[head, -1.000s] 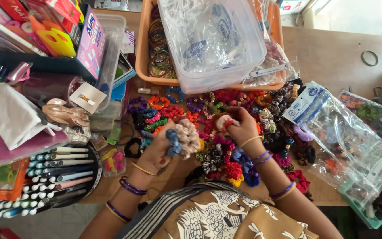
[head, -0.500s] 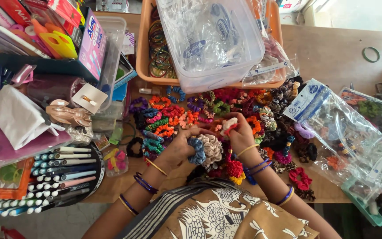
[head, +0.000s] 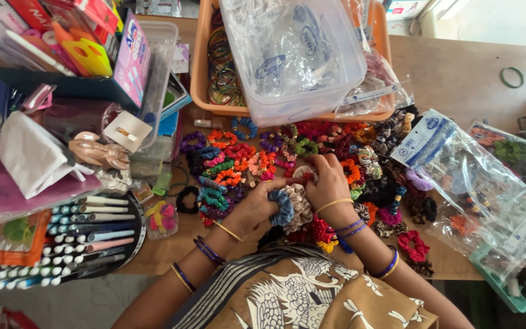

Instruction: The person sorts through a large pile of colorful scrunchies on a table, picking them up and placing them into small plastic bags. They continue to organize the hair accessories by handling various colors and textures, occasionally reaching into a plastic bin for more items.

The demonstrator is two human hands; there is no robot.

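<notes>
At the near table edge the left hand grips a bunch of scrunchies, the right hand at its three o'clock pinching one from the colourful pile, clear tub at twelve o'clock.

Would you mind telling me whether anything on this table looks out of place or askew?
A lone green ring lies on bare wood at the far right, apart from the scrunchie heap. A clear tub sits tilted in the orange basket.
</notes>
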